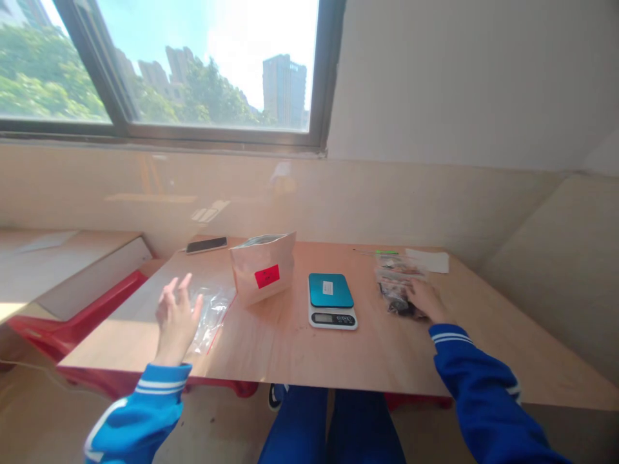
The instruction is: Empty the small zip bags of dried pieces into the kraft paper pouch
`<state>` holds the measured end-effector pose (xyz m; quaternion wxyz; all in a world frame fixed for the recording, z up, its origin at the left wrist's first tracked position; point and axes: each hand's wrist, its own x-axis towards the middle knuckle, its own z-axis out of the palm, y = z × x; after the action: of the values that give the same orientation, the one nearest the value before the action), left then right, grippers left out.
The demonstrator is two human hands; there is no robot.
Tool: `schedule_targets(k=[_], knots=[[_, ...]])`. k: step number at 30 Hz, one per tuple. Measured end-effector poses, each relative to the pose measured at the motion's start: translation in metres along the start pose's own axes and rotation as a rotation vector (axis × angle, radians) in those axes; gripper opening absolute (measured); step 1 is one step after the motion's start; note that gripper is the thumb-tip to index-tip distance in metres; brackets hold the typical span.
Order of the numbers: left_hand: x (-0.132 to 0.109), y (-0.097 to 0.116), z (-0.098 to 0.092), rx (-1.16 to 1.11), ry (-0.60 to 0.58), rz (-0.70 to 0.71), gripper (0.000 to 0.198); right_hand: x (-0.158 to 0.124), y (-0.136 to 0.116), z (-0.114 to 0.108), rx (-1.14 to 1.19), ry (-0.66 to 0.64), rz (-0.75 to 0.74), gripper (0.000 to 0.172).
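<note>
My left hand [176, 317] is raised above the table's left side with its fingers spread, holding nothing, just in front of a flat clear zip bag [213, 312] with a red strip. My right hand [426, 300] rests on a small clear bag of dark parts [397, 301] at the right, fingers laid over it. Behind that lies another filled clear bag [397, 269]. A standing silver pouch with a red label [264, 268] is at the middle. A small digital scale with a teal platform [331, 299] sits to its right.
A wooden table [300, 348] rests on red stools. A phone [206, 245] lies at the back left, a green pen [382, 252] and a white paper [430, 260] at the back right. A wall and window rise behind. A lower board [62, 267] stands left.
</note>
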<state>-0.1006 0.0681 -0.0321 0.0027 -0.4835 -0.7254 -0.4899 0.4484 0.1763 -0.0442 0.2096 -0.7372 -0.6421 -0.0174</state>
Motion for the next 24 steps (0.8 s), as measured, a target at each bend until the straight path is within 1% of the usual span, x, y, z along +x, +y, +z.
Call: schedule_targets(k=[1,2,3,4,5,6,8,10,11,12,13,14,15,16,18,19,20,21,22,24], knots=[[-0.006,-0.003,0.004,0.069,-0.107,0.098,0.048,0.002,0.003,-0.003,-0.021,-0.016,0.006,0.015],[-0.011,-0.007,0.008,0.14,-0.238,0.157,0.04,0.003,0.005,-0.006,-0.041,-0.03,0.007,0.012],[-0.015,-0.012,0.012,0.214,-0.383,0.193,0.032,0.004,0.007,-0.01,-0.061,-0.045,0.007,0.011],[-0.018,-0.017,0.015,0.281,-0.48,0.199,0.025,0.004,0.009,-0.015,-0.082,-0.061,0.008,0.011],[-0.019,-0.02,0.016,0.327,-0.533,0.2,0.023,0.004,0.011,-0.021,-0.101,-0.077,0.012,0.011],[-0.02,-0.021,0.016,0.354,-0.539,0.206,0.023,0.003,0.014,-0.027,-0.118,-0.092,0.017,0.01],[-0.021,-0.014,0.01,0.339,-0.433,0.25,0.028,-0.003,0.019,-0.041,-0.134,-0.125,0.023,0.011],[-0.026,0.007,0.001,0.241,-0.275,0.3,0.031,-0.016,0.02,-0.057,-0.134,-0.124,0.004,0.012],[-0.032,0.02,-0.003,0.157,-0.222,0.29,0.032,-0.026,0.016,-0.064,-0.142,-0.101,-0.009,0.013],[-0.041,0.035,-0.006,0.046,-0.204,0.248,0.031,-0.038,0.01,-0.071,-0.156,-0.061,-0.015,0.015],[-0.052,0.052,-0.006,-0.079,-0.247,0.177,0.03,-0.053,0.0,-0.077,-0.167,-0.009,-0.024,0.017],[-0.066,0.068,-0.005,-0.212,-0.315,0.07,0.03,-0.069,-0.014,-0.081,-0.182,0.052,0.0,0.019],[-0.081,0.085,-0.001,-0.366,-0.411,-0.009,0.03,-0.086,-0.031,-0.083,-0.17,0.101,0.028,0.02],[-0.099,0.101,0.005,-0.517,-0.541,-0.045,0.031,-0.103,-0.05,-0.084,-0.109,0.136,0.053,0.022],[-0.132,0.131,0.019,-0.763,-0.74,-0.091,0.033,-0.137,-0.094,-0.08,0.124,0.164,0.102,0.025],[-0.147,0.142,0.025,-0.842,-0.807,-0.122,0.033,-0.152,-0.115,-0.077,0.253,0.152,0.12,0.026],[-0.16,0.151,0.031,-0.897,-0.846,-0.148,0.034,-0.166,-0.136,-0.073,0.385,0.127,0.113,0.027],[-0.17,0.158,0.035,-0.941,-0.853,-0.167,0.034,-0.178,-0.155,-0.069,0.506,0.084,0.09,0.027],[-0.177,0.161,0.037,-0.97,-0.848,-0.186,0.033,-0.189,-0.172,-0.066,0.601,0.034,0.063,0.026],[-0.184,0.159,0.038,-0.986,-0.779,-0.228,0.031,-0.205,-0.199,-0.061,0.719,-0.064,0.022,0.024]])
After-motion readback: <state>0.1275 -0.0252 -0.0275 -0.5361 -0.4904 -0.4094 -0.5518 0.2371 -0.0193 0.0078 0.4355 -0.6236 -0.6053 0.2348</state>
